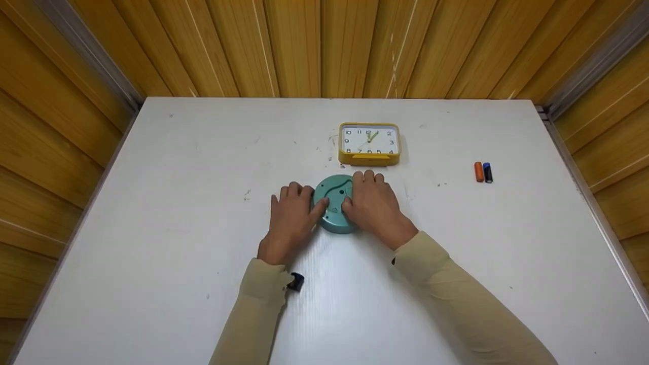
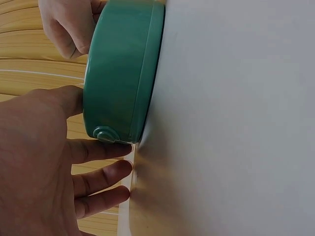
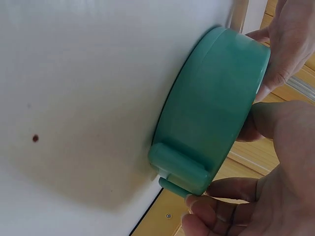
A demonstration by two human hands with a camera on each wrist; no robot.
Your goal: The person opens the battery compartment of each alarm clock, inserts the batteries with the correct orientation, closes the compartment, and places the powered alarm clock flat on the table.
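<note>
A round green clock (image 1: 335, 203) lies on the white table with its back up, showing a curved groove and small holes. My left hand (image 1: 292, 215) holds its left side, thumb on the back and index finger by the rim; the other fingers spread near the table in the left wrist view. A small round knob (image 2: 106, 133) sticks out of the side wall there. My right hand (image 1: 376, 207) grips the right side, with its thumb on the back. In the right wrist view its fingers curl at a raised bar (image 3: 179, 167) on the clock's side.
Just beyond the hands stands a yellow rectangular alarm clock (image 1: 369, 144), facing me. To the right lie an orange battery (image 1: 479, 172) and a black battery with a blue end (image 1: 488, 173), side by side. Wood-patterned panels (image 1: 345, 48) rise behind the table (image 1: 203, 152).
</note>
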